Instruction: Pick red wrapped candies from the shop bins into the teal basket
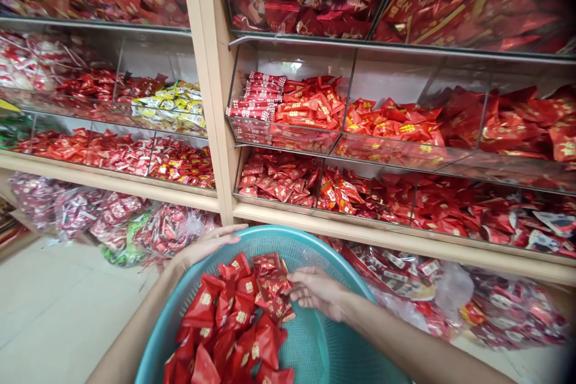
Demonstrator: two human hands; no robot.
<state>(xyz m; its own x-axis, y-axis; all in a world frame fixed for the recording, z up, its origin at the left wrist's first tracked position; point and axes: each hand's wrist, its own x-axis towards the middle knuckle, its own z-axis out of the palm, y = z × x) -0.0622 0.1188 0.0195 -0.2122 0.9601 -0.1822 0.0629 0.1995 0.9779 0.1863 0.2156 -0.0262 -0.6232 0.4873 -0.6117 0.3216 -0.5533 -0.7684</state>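
Observation:
A teal plastic basket (315, 348) sits low in front of me, filled with several red candy packets (234, 324) bearing gold marks. My left hand (209, 246) rests on the basket's far left rim, fingers stretched out along it. My right hand (317, 291) is inside the basket with its fingers curled at the edge of the packet pile, touching a small dark-red packet (274, 291). Whether the fingers pinch that packet is unclear.
Wooden shelves (211, 102) hold clear acrylic bins (288, 138) full of red and yellow wrapped sweets. Bulk plastic bags of sweets (117, 216) lie on the pale tiled floor (54, 306) under the lowest shelf, left and right.

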